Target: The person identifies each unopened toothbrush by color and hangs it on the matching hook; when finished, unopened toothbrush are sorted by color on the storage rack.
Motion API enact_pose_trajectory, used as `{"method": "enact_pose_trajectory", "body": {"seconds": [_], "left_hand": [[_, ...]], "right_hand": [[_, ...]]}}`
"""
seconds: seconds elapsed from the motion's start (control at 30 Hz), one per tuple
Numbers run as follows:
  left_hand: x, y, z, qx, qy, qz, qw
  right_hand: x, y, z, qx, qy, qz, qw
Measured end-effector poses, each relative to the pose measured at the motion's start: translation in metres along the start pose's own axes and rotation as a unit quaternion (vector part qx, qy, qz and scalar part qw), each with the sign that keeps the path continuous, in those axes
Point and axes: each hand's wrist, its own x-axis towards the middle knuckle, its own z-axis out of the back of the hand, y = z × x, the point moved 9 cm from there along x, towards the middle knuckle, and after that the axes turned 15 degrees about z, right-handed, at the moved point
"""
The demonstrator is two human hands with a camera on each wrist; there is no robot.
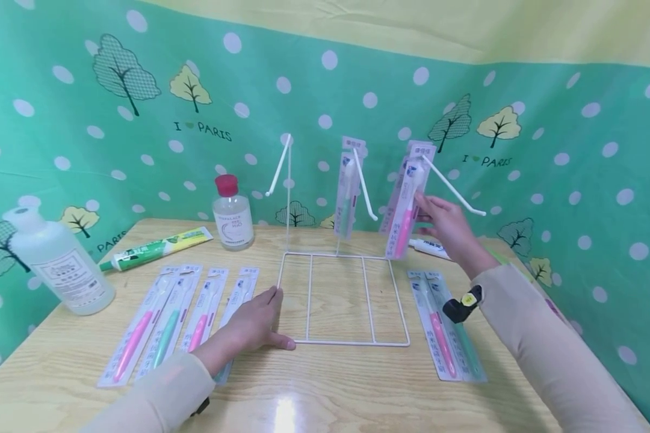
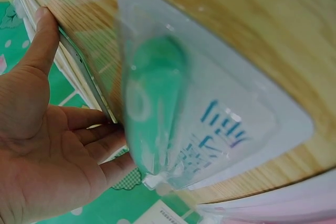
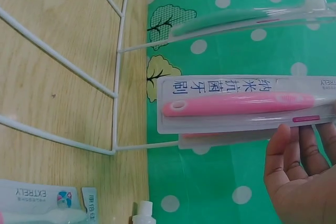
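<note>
A white wire rack (image 1: pixel 346 343) with three hooks stands on the wooden table. My right hand (image 1: pixel 446 228) holds the edge of a packaged pink toothbrush (image 1: pixel 406 228) on the right hook; in the right wrist view the fingers (image 3: pixel 307 153) meet the edge of its pack. Behind it hangs another packaged toothbrush (image 3: pixel 202 139), mostly covered. The middle hook carries a packaged green toothbrush (image 1: pixel 346 198); nothing hangs from the left one. At the rack's front left corner my left hand (image 1: pixel 254 325) rests with thumb and fingers spread, beside a packaged green toothbrush (image 2: pixel 157 93).
Several packaged toothbrushes (image 1: pixel 165 325) lie left of the rack, and two more packs (image 1: pixel 439 328) lie right. Farther back are a pump bottle (image 1: pixel 59 264), a green toothpaste tube (image 1: pixel 157 248), a red-capped bottle (image 1: pixel 233 216) and a white tube (image 1: pixel 430 248). A patterned curtain (image 1: pixel 325 78) hangs behind.
</note>
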Motion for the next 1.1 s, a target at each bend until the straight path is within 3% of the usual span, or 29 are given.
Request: {"method": "enact_pose_trajectory", "body": {"seconds": [0.4, 0.63, 0.83, 1.1], "left_hand": [[0.001, -0.004, -0.001, 0.012, -0.006, -0.002, 0.9999], [0.001, -0.006, 0.001, 0.017, -0.003, -0.005, 0.9998], [0.002, -0.004, -0.001, 0.012, 0.004, 0.004, 0.9999], [0.003, -0.002, -0.001, 0.003, 0.007, 0.004, 1.0]], "right_hand": [[0.004, 0.001, 0.004, -0.004, -0.009, 0.003, 1.0], [0.003, 0.002, 0.013, -0.089, -0.003, 0.002, 0.996], [-0.006, 0.006, 0.031, -0.184, -0.024, 0.023, 0.982], [-0.032, 0.018, 0.06, -0.23, -0.025, 0.046, 0.972]]}}
